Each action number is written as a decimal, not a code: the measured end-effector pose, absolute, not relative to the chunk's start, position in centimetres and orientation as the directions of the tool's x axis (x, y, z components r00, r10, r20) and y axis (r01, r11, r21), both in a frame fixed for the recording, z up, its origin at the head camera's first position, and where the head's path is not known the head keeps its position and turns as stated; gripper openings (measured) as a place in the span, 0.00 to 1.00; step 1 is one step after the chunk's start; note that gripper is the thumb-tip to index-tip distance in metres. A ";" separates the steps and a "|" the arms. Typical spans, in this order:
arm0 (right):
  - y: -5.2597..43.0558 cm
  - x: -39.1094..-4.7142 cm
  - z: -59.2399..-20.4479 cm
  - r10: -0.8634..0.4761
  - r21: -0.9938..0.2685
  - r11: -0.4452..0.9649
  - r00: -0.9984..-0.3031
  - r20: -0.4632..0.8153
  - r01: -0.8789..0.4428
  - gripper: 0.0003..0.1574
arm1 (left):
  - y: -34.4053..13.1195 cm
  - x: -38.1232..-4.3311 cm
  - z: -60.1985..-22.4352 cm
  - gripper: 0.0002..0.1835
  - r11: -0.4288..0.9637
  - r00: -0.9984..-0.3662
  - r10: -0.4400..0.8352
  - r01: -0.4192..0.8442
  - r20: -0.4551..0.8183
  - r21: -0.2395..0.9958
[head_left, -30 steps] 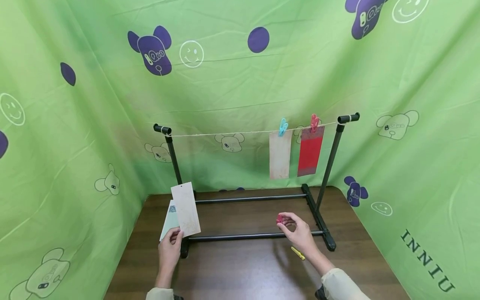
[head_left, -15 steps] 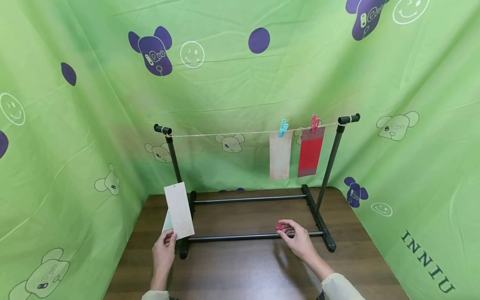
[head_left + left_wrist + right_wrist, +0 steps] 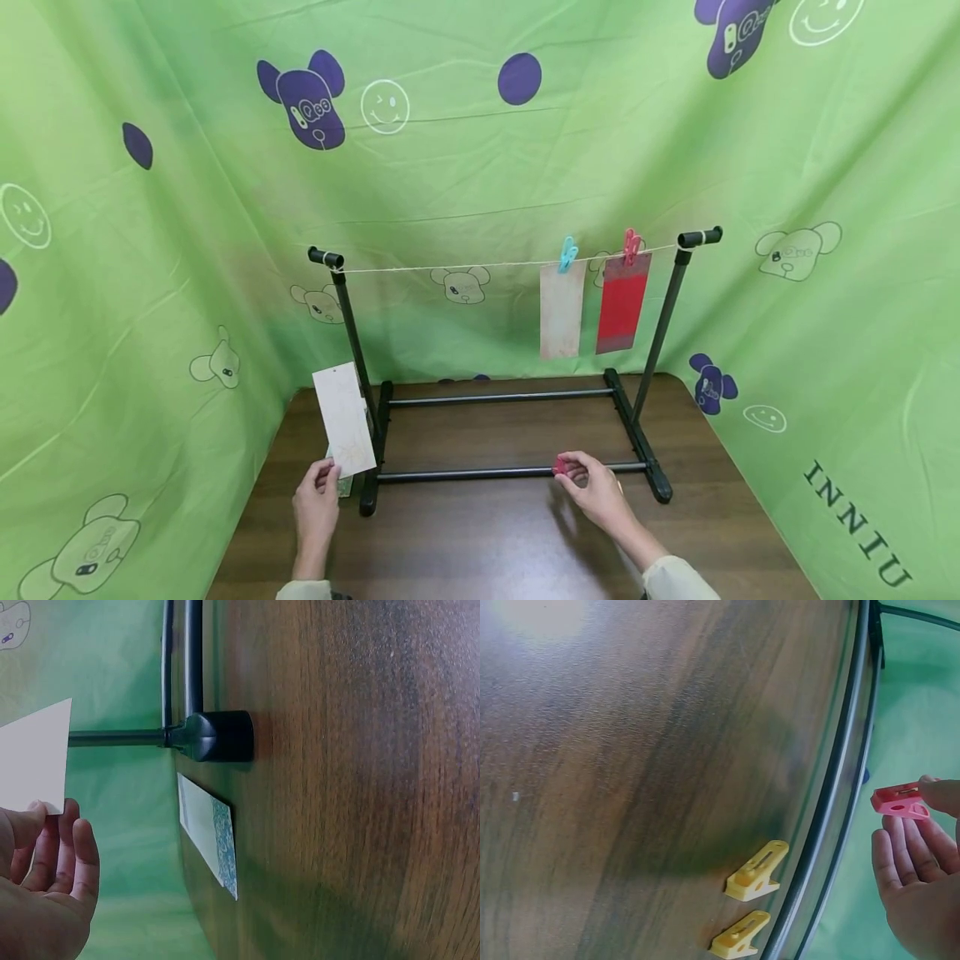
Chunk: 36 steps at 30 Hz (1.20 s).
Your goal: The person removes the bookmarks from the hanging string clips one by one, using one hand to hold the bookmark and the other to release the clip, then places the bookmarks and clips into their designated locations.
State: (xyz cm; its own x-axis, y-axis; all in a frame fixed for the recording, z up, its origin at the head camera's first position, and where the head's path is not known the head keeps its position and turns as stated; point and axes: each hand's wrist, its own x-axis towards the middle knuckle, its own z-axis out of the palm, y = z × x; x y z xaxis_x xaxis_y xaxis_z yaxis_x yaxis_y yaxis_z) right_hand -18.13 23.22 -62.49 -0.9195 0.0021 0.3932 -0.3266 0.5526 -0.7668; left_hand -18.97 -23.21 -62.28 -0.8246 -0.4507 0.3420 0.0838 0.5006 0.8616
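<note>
My left hand (image 3: 315, 510) pinches a white card (image 3: 343, 421) by its lower corner between thumb and fingers. The card is held up beside the rack's left post, a small hole near its top edge. Below it, a pale green card (image 3: 207, 831) with a blue patterned end lies on the table, mostly covered in the head view. Over the front bar, my right hand (image 3: 602, 498) pinches a red clothespin (image 3: 900, 801) between thumb and fingers. Two yellow clothespins (image 3: 756, 871) lie on the table near that hand.
A black rack (image 3: 660, 329) stands on the wooden table (image 3: 480, 542) with a string (image 3: 450, 267) across its top. A blue clothespin (image 3: 567, 254) holds a white card (image 3: 561, 321) there; a red clothespin (image 3: 632, 247) holds a red card (image 3: 621, 308). Green cloth (image 3: 450, 167) surrounds the table.
My left hand has moved left and slightly down with the white card, further over the green card. The right hand has sunk a little, still pinching the red clothespin.
</note>
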 end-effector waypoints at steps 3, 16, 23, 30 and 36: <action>23.3 -18.0 -62.7 0.003 -0.774 0.553 -0.929 0.371 -0.308 0.18 | -23.5 -19.0 -62.4 0.06 0.489 -0.814 -0.463 0.095 0.350 0.867; 23.5 -17.6 -63.4 0.035 -0.793 0.586 -0.973 0.227 -0.163 0.17 | -24.9 -18.9 -61.9 0.07 0.494 -0.799 -0.508 0.038 0.323 0.869; 23.8 -17.5 -63.9 0.022 -0.764 0.634 -0.984 0.177 -0.123 0.18 | -25.5 -19.0 -62.1 0.08 0.524 -0.797 -0.510 0.012 0.324 0.852; 24.0 -17.6 -64.4 0.029 -0.746 0.660 -0.989 0.146 -0.091 0.16 | -26.1 -19.0 -62.3 0.09 0.519 -0.803 -0.515 -0.015 0.299 0.855; 23.9 -17.5 -64.6 0.029 -0.733 0.674 -0.988 0.154 -0.095 0.15 | -26.4 -19.0 -62.3 0.09 0.510 -0.818 -0.515 -0.052 0.257 0.859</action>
State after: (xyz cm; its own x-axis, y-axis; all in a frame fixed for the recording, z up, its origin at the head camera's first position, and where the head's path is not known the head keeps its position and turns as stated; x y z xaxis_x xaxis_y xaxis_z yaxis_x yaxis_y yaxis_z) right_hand -17.50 23.95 -64.63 -0.9876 0.0291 0.1543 -0.0947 0.6736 -0.7330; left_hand -18.95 -26.44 -62.26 -0.8178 -0.5151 0.2565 -0.0516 0.5096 0.8589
